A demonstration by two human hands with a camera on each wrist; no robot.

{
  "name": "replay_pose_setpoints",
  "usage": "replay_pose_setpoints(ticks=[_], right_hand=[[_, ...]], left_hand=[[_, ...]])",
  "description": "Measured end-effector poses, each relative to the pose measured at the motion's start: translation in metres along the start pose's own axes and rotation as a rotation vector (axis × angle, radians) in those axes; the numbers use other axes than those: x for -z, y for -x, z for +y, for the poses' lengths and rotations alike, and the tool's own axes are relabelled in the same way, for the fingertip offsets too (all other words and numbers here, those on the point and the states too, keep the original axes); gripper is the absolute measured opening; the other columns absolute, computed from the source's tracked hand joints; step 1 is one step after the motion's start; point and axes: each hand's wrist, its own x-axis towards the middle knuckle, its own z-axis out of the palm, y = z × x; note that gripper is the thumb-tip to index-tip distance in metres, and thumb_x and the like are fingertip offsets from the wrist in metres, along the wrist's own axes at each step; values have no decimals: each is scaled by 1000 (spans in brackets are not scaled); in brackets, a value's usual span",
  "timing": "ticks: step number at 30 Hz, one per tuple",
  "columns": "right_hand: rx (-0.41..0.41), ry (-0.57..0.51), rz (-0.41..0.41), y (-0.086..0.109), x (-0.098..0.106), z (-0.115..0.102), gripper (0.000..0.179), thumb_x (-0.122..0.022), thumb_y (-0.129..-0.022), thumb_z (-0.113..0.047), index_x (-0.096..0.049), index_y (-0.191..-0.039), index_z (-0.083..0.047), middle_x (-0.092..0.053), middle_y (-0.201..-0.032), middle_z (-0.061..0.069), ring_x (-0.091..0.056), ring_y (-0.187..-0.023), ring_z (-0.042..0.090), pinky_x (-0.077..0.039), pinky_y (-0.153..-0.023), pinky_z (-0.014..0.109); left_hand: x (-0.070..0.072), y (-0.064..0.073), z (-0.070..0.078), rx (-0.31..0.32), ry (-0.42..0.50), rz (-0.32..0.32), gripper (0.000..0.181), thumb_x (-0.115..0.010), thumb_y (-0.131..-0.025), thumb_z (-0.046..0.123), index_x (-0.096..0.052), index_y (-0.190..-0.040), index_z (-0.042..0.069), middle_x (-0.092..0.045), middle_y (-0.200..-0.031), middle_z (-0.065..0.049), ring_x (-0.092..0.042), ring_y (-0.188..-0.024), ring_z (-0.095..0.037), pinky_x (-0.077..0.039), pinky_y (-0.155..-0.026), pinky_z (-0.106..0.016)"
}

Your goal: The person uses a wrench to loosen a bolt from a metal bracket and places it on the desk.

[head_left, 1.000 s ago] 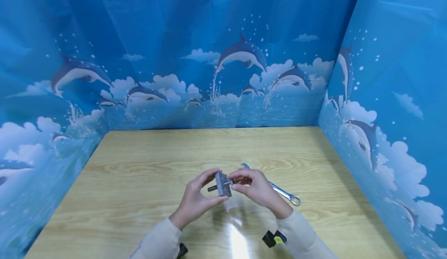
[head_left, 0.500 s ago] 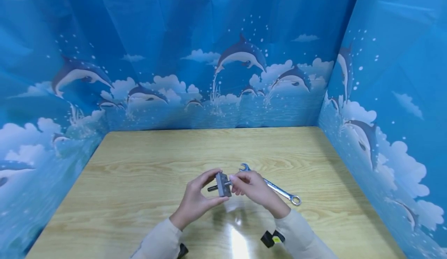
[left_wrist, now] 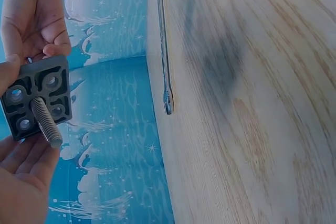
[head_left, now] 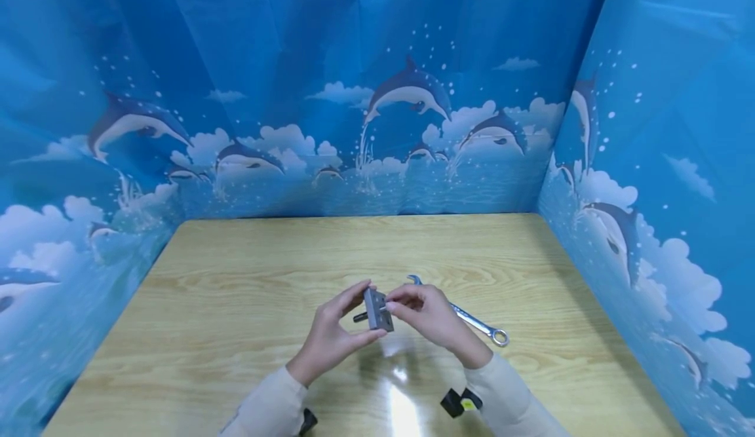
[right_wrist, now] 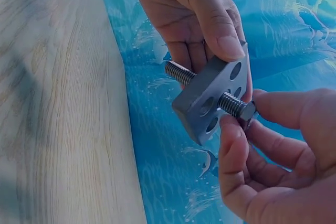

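Note:
A square grey plate (right_wrist: 186,109) with several round holes is held up above the table by its edges in my left hand (head_left: 330,333). A hex bolt (left_wrist: 47,124) runs through the middle of the plate. Its threaded end sticks out on the left side, and its head (right_wrist: 247,110) stands off the plate on the right side, with thread showing between. My right hand (head_left: 433,319) has thumb and fingertips at the bolt head, pinching it. In the left wrist view the head end is hidden behind the plate.
A combination wrench (head_left: 474,322) lies on the wooden table (head_left: 236,280), just beyond and partly behind my right hand. Blue dolphin-print curtains (head_left: 295,96) close off the back and both sides of the table.
My right thumb and fingers have shifted around the bolt head, sliding past each other and back. The plate has turned very slightly in my left hand, which otherwise stays put.

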Motion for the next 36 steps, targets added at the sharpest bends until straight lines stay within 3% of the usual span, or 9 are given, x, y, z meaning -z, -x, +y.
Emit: replay_pose_setpoints(ticks=[6,9,13,16,20,27,36], right_hand=[[57,45,-16,0,2,-1,20,-67,-89,-12,-69,-109,-12,-68,-100,1,-60,-87,17,-56,-75,25],[68,52,-21,0,2,0,24,-68,-88,-10,-68,-112,-12,-67,-105,2,-60,-91,17,-56,-78,26],[24,32,-4,0,4,1,32,-66,-91,-23,-65,-119,-8,-67,-108,4,-61,-93,17,-57,-79,26],[-19,-17,14,-1,5,3,37,-60,-95,-32,-65,-118,-3,-68,-103,7,-63,-89,18,-57,-77,26],[-41,-71,10,-1,4,6,36,-57,-97,-32,-67,-110,1,-68,-91,9,-64,-80,22,-59,-72,27],[-72,-32,25,-2,-1,5,31,-66,-91,-33,-70,-103,-5,-68,-82,4,-62,-71,16,-60,-67,38],[24,10,2,0,2,5,24,-70,-87,-12,-70,-110,-12,-68,-97,3,-60,-80,17,-56,-69,24]], left_hand=[[0,-1,1,-3,-3,-1,75,-86,-64,3,-51,-131,-4,-59,-127,-19,-61,-113,-33,-52,-96,-40],[1,-1,1,9,-2,-3,75,-86,-65,5,-51,-131,-1,-60,-127,-17,-61,-114,-30,-51,-97,-37],[2,0,0,30,-2,0,74,-86,-67,12,-52,-133,8,-59,-130,-10,-60,-116,-23,-49,-100,-32],[2,0,-1,33,-6,7,75,-87,-67,15,-53,-134,12,-59,-131,-8,-59,-117,-21,-48,-101,-31],[2,0,0,14,-15,9,75,-87,-66,15,-53,-133,11,-59,-131,-10,-59,-118,-23,-48,-100,-31],[1,-1,0,-15,-17,-2,74,-86,-68,14,-52,-133,10,-58,-132,-8,-58,-119,-25,-48,-101,-31],[2,-1,0,-5,-2,-6,76,-87,-66,11,-53,-133,9,-59,-131,-5,-58,-119,-20,-47,-101,-28]])
